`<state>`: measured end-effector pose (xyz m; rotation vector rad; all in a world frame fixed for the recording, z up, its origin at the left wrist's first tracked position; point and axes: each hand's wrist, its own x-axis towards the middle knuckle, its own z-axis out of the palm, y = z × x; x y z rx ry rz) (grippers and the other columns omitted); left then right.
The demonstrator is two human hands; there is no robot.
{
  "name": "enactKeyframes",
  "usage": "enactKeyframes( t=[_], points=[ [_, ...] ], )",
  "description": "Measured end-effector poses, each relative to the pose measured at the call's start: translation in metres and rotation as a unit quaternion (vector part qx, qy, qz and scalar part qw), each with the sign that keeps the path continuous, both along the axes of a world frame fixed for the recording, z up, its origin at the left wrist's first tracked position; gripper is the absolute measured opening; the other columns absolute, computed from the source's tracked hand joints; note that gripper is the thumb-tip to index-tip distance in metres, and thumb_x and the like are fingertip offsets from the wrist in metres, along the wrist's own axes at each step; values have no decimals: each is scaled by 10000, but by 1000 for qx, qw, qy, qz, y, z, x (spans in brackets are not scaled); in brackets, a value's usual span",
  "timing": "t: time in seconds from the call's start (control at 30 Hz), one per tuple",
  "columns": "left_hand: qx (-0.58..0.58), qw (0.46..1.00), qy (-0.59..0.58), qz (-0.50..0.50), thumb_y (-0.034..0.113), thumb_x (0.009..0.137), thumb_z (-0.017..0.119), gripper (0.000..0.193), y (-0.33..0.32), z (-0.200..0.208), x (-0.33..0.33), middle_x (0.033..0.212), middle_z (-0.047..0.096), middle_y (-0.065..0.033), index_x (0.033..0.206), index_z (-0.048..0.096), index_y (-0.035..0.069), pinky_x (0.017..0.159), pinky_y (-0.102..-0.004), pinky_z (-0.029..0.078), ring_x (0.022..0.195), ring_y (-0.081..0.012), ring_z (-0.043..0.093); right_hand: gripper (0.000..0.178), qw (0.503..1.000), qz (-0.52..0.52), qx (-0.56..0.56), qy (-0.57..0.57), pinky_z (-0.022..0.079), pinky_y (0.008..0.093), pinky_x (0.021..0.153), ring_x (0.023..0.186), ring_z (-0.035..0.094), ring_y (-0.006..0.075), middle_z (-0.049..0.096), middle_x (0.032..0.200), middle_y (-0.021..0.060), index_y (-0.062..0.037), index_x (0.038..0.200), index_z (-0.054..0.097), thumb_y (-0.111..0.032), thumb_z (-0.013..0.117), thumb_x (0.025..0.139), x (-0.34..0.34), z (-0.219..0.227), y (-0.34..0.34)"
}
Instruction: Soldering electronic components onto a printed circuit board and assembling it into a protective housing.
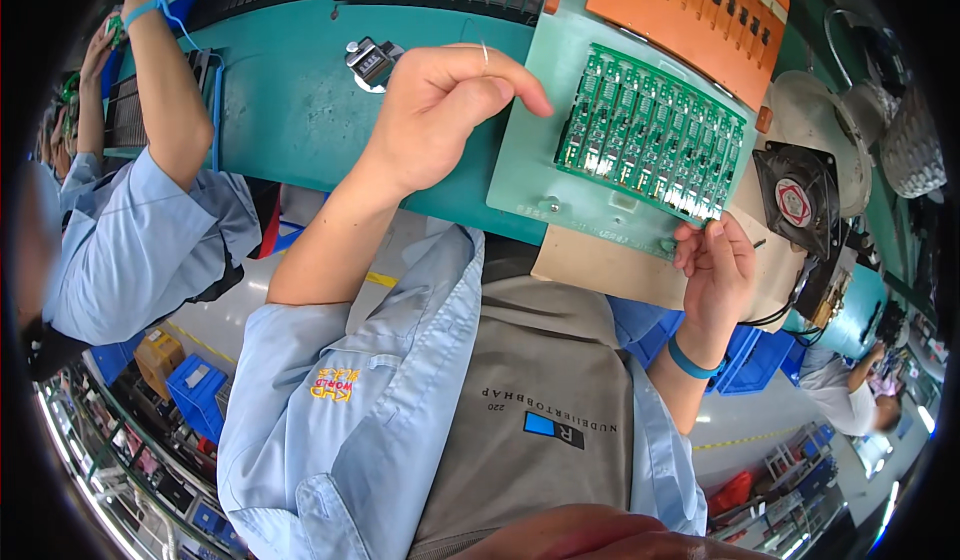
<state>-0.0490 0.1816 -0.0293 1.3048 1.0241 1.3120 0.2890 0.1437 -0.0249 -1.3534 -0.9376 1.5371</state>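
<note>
A green circuit board panel (655, 130) with several rows of small parts lies on a pale green plate (522, 150). Its lower right corner is pinched by my right hand (718, 260), which wears a blue wrist strap (694, 358). My left hand (435, 110) hovers left of the panel, apart from it. That index finger points toward the panel, while the thumb lies across the curled hand. What the hidden fingers hold, if anything, I cannot make out. A thin pale band or wire (485, 53) shows at the index finger.
An orange slotted holder (690, 20) with black parts stands behind the panel. A small counter (372, 62) sits on the green bench (270, 90). At right are a black fan (797, 198) and cables; brown cardboard (600, 265) lies near me. A co-worker's arm (165, 100) is at left.
</note>
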Motion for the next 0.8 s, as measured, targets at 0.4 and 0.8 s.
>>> enactKeyframes(
  t=[0.4, 0.8],
  points=[
    [11, 995, 99, -26, -4, 813, 530, 280, -4, -11, -2, 651, 574, -23, 877, 800, 24, 559, -249, 317, 565, -111, 383, 203, 999, -10, -6, -40, 370, 198, 528, 594, 520, 88, 695, 804, 76, 23, 1038, 694, -115, 546, 1026, -3, 1, -6],
    [12, 966, 258, 1, 42, 866, 550, 291, -7, -7, 12, 653, 611, -41, 980, 812, 102, 525, -305, 364, 529, -177, 455, 156, 853, 5, 157, -499, 404, 218, 551, 618, 524, 101, 639, 727, 28, 31, 1027, 736, -104, 697, 960, -24, 0, -10]
  ],
)
